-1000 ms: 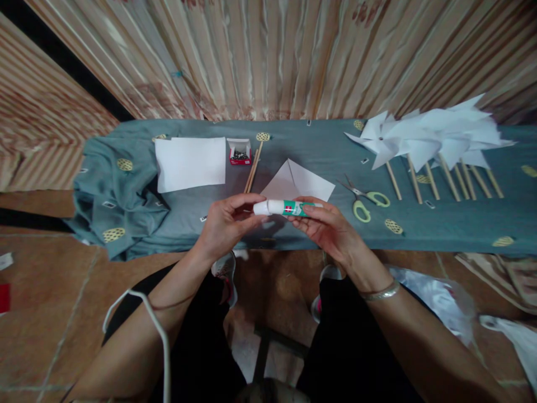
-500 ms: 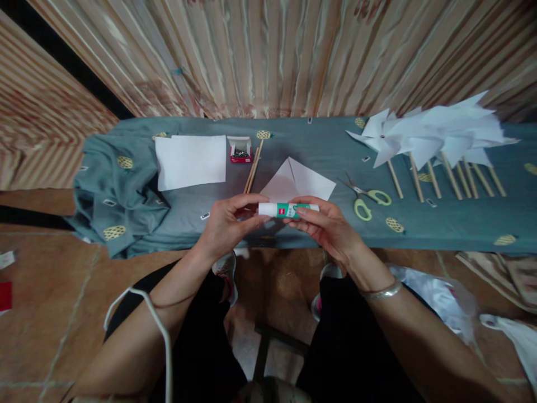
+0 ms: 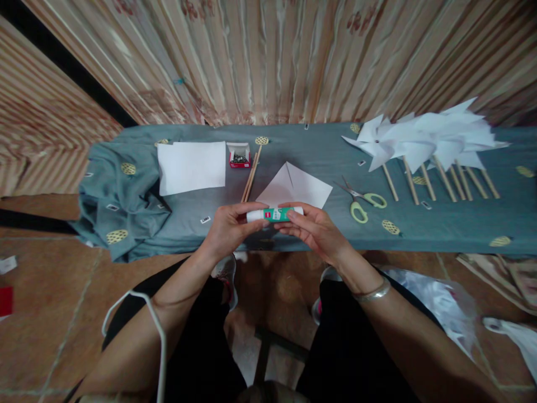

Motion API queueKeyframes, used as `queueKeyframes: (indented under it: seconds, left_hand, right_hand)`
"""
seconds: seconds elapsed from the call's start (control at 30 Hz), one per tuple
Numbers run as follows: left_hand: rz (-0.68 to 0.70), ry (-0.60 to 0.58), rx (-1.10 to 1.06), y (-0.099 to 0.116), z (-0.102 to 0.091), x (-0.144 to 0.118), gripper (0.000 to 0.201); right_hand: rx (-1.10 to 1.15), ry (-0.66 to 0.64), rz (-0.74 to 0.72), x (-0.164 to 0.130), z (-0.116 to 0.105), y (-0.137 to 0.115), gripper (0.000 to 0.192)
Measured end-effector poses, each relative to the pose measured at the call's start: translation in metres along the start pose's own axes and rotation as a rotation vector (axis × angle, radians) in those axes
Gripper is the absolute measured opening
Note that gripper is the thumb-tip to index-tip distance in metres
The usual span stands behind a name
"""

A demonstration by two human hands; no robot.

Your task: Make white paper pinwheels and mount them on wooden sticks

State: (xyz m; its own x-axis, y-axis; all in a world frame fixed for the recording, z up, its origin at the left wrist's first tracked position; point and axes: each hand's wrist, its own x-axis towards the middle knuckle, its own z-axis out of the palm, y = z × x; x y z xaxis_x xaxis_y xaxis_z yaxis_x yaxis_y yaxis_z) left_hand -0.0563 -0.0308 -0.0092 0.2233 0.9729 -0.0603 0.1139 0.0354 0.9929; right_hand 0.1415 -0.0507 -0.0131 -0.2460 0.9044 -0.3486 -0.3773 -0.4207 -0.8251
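A green and white glue stick [image 3: 274, 214] lies level between my two hands, over the front edge of the table. My left hand [image 3: 230, 226] pinches its white left end, the cap. The fingers of my right hand [image 3: 312, 226] close around the green body at the other end. Just behind my hands lies a sheet of white paper [image 3: 296, 186] with cut or creased lines toward its middle; its near part is hidden by my hands and the glue stick. Two thin wooden sticks [image 3: 251, 176] lie left of the paper.
Green-handled scissors [image 3: 361, 200] lie open to the right. Several white paper pinwheels [image 3: 428, 140] on sticks are heaped at the back right. A stack of white paper [image 3: 193, 168] and a red box of small metal pieces [image 3: 239, 155] stand left. The cloth [image 3: 126, 207] bunches at the left end.
Both hands have shifted slightly left with the glue stick, and my right hand has drawn nearer my left. The whole view has tilted a little. The glue stick stays in both hands.
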Motion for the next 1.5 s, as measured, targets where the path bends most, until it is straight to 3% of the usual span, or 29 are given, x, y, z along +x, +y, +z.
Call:
queueKeyframes:
  seconds: [0.1,0.23,0.4,0.53,0.63,0.7,0.77,0.87,0.93,1.0,1.13,1.37,1.5]
  left_hand:
    - [0.024,0.209,0.026,-0.007,-0.016,0.011,0.04]
    - [0.042,0.485,0.277,-0.022,-0.043,0.027,0.041]
    - [0.023,0.496,0.612,-0.042,-0.056,0.035,0.039]
    - [0.064,0.422,0.739,-0.05,-0.057,0.034,0.033]
    - [0.13,0.462,0.826,-0.044,-0.057,0.031,0.04]
    - [0.291,0.482,0.909,-0.035,-0.05,0.028,0.049]
    - [0.508,0.342,0.959,-0.026,-0.036,0.024,0.047]
    - [0.736,-0.016,0.93,-0.02,-0.002,0.02,0.034]
    - [0.794,-0.157,0.913,-0.023,0.02,0.021,0.033]
    - [0.765,-0.242,0.915,-0.028,0.036,0.025,0.033]
    - [0.739,-0.268,0.892,-0.035,0.049,0.036,0.029]
    - [0.837,-0.247,0.908,-0.035,0.051,0.036,0.017]
    - [0.795,-0.242,0.816,-0.035,0.052,0.033,0.014]
  right_hand:
    - [-0.099,0.076,-0.079,-0.003,-0.009,-0.008,0.042]
    - [-0.209,0.159,-0.19,-0.007,-0.03,-0.019,0.039]
    - [-0.459,0.251,-0.343,-0.011,-0.056,-0.02,0.034]
    - [-0.983,0.338,-0.499,-0.015,-0.071,-0.014,0.027]
    - [-1.34,0.254,-0.602,-0.02,-0.078,-0.009,0.033]
    - [-1.426,0.167,-0.639,-0.022,-0.08,-0.005,0.04]
    - [-1.457,0.11,-0.635,-0.022,-0.081,-0.002,0.045]
    - [-1.469,0.078,-0.608,-0.02,-0.081,0.001,0.049]
    - [-1.464,0.059,-0.588,-0.019,-0.082,0.002,0.05]
    - [-1.453,0.041,-0.575,-0.018,-0.082,0.002,0.05]
    - [-1.46,0.023,-0.585,-0.018,-0.082,0.002,0.047]
    - [-1.453,0.03,-0.563,-0.021,-0.079,-0.002,0.043]
    - [-1.421,0.057,-0.538,-0.02,-0.077,-0.004,0.04]
